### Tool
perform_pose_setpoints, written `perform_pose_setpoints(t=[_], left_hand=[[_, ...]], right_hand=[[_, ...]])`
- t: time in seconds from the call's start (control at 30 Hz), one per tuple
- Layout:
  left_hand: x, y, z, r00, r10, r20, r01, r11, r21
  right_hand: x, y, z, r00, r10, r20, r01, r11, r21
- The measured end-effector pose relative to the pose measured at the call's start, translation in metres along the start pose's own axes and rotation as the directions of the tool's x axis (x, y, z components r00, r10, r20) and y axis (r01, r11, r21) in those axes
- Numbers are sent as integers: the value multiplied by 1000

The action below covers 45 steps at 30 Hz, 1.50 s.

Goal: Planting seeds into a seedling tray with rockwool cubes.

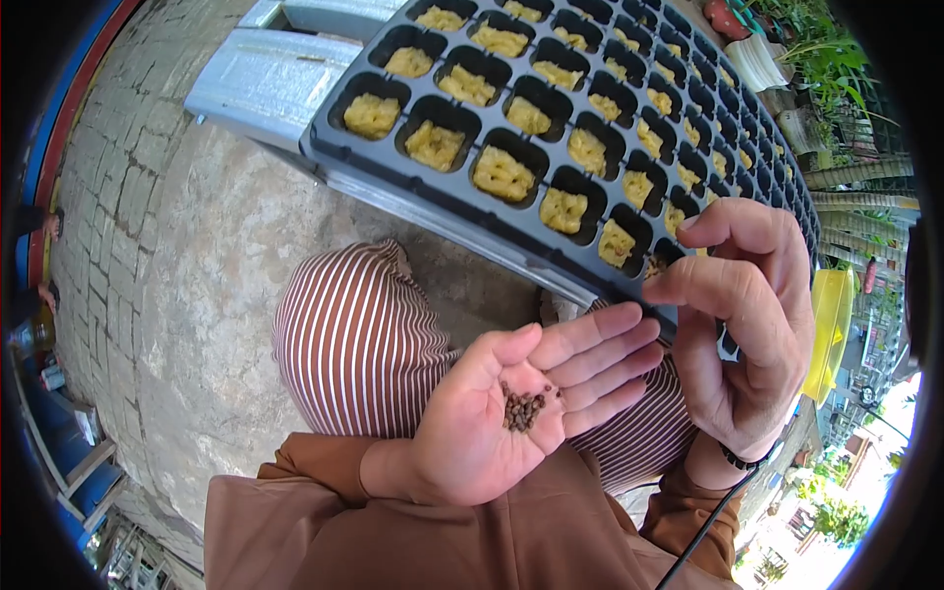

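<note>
A black plastic seedling tray (472, 125) slants across the upper right, its cells holding yellow spongy plugs, several of them with visible holes. Palm up, my left hand (509, 413) lies below the tray's near edge, cupping a small heap of brown seeds (522, 409). The fingers of that hand are stretched out beneath the tray's corner. My right hand (745, 310) is bent over the near right cells, with thumb and index finger a little apart. Whether a seed sits between those fingertips I cannot tell.
The tray rests on a silvery metal-look bench (284, 74). Beneath are my knees in striped cloth (354, 339) and a concrete floor (214, 280). A yellow plastic container (830, 335) stands beyond my right hand. Potted plants line the upper right; another person's feet show far left.
</note>
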State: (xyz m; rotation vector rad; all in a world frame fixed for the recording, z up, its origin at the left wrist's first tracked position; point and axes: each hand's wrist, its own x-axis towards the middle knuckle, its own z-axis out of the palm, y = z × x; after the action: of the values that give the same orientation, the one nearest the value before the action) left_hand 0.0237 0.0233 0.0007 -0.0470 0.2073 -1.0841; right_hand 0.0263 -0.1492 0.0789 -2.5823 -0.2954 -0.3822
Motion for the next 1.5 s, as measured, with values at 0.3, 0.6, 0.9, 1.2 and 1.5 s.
perform_pose_setpoints(t=[0.3,0.6,0.9,1.2,1.5], left_hand=[[-6,0,-25,984,-2,176,30,987,-157],[-11,-4,-17,990,-4,-140,-3,999,-51],[-10,-4,-17,999,31,-24,-32,997,-68],[-11,-5,-21,991,73,117,-49,980,-194],[-8,-5,-24,999,4,48,6,980,-199]], right_hand=[[-7,-14,8,923,-260,283,278,960,-24],[-11,-18,12,916,-292,275,301,954,9],[-10,-16,17,905,-330,270,341,940,6],[-8,-14,19,921,-309,237,307,951,49],[-3,-13,11,941,-240,238,217,969,118]])
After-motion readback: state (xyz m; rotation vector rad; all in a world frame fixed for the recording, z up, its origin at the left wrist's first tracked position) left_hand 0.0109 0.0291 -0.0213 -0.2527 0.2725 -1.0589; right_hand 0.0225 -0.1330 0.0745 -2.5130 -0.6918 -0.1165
